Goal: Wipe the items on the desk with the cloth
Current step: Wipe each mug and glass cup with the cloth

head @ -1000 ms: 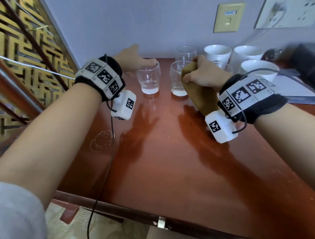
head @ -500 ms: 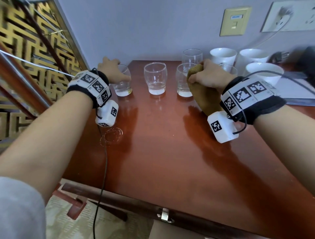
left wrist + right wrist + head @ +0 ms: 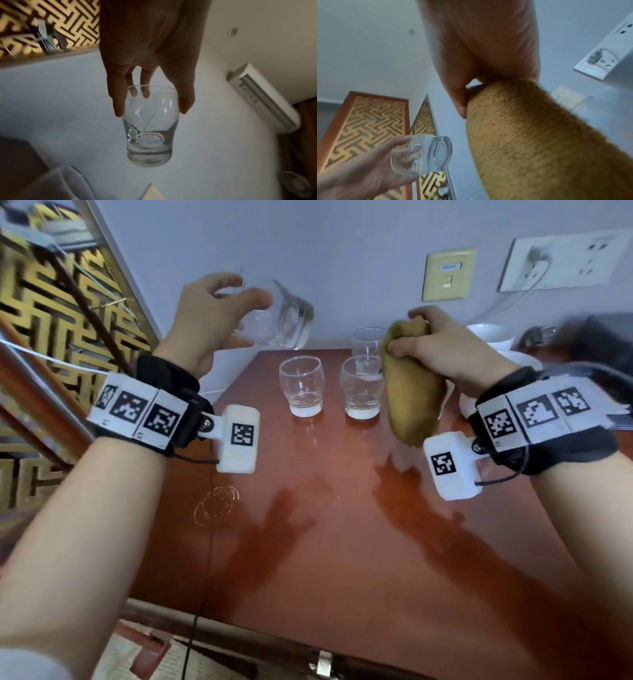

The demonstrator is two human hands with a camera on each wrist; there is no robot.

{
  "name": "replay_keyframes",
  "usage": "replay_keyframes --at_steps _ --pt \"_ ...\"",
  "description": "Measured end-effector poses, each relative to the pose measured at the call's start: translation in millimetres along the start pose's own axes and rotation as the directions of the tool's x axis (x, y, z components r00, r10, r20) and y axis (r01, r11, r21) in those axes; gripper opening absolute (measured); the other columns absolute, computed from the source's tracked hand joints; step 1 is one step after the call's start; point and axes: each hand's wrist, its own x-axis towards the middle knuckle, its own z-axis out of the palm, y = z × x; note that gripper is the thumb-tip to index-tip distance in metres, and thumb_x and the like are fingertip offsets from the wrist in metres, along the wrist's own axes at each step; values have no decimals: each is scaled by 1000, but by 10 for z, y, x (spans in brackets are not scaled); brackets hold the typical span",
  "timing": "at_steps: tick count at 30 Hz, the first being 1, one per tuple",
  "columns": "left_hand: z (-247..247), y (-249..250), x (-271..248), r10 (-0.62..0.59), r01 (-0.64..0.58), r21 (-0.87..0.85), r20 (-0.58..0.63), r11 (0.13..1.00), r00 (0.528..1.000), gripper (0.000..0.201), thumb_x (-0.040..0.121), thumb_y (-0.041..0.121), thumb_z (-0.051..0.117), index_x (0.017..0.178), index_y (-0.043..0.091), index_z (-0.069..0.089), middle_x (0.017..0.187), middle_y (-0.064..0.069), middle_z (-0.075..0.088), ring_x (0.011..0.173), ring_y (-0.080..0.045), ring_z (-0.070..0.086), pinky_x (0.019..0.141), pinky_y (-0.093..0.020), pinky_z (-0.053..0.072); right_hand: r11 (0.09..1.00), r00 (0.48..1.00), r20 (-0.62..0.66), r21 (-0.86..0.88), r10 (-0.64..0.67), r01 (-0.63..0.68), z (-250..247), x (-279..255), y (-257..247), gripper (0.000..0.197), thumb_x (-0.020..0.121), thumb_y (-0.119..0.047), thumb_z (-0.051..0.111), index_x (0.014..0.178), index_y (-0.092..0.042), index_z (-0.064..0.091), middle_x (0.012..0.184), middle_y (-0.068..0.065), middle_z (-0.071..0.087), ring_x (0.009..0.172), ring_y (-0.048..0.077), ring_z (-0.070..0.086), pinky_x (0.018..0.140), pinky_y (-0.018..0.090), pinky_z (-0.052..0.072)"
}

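A glossy reddish wooden surface (image 3: 325, 542) stands against a pale wall beside a gold lattice screen (image 3: 51, 320). Above it the left hand (image 3: 209, 320) grips a clear drinking glass (image 3: 281, 320), lifted off the surface and tipped on its side. The left wrist view shows what the head view blurs: the fingers (image 3: 118, 97) and thumb curl round the outside near the rim, two fingertips seen through the wall of the glass (image 3: 150, 124), its thick base pointing away from the palm. The right hand (image 3: 445, 347) clutches a bunched mustard-yellow cloth (image 3: 411, 395), which hangs down below the fist; the right wrist view shows the thumb pressed into the terry cloth (image 3: 530, 135), with the glass's base (image 3: 436, 152) turned toward it, the two apart. On the surface two more glasses (image 3: 302, 386) stand upright side by side, a third (image 3: 367, 345) behind them. The cloth and right hand hide part of the white cups (image 3: 489, 335) at the back right. A wall socket plate (image 3: 561, 258) has a plug in it.
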Motion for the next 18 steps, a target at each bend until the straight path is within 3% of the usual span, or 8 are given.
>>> replay_keyframes --at_steps 4,8,10,12,14,18 --pt "385 159 -147 64 -55 -119 76 991 995 55 74 27 75 125 13 57 92 6 60 74 -11 55 69 -29 57 975 991 -135 219 -17 46 -235 -73 -15 52 83 -26 65 130 -20 45 119 1 55 106 15 56 91 29 48" --pt "795 275 -294 131 -102 -181 157 978 979 59 57 36 78 113 23 62 95 5 60 85 -12 61 89 -45 55 913 973 -230 395 -6 99 -527 -163 -15 49 76 -30 67 120 -17 50 116 5 62 105 18 62 95 40 50" --pt "980 319 -342 156 -114 -224 182 968 971 53 55 33 78 105 28 62 93 8 57 87 -8 63 88 -43 56 878 966 -258 461 -6 129 -665 -181 -6 45 72 -33 65 111 -19 48 115 12 64 102 23 65 93 45 51" --pt "1150 350 -367 181 -127 -266 190 956 965 49 59 25 77 106 27 62 94 8 54 79 0 63 77 -35 58 864 950 -312 480 7 151 -785 -185 11 42 70 -37 62 105 -25 42 117 12 63 102 24 65 93 47 51" --pt "1304 379 -396 228 -175 -276 175 945 958 56 54 29 78 107 30 62 103 6 54 84 -4 63 74 -35 58 859 924 -381 482 29 172 -870 -197 10 46 70 -40 59 108 -27 37 118 8 61 106 22 63 94 48 50" --pt "1537 386 -469 344 -296 -248 176 922 922 57 54 34 76 109 33 60 117 -2 56 89 -13 63 82 -40 58 833 894 -448 503 23 231 -911 -198 51 55 76 -38 56 122 -25 27 118 5 57 107 21 61 96 46 49"
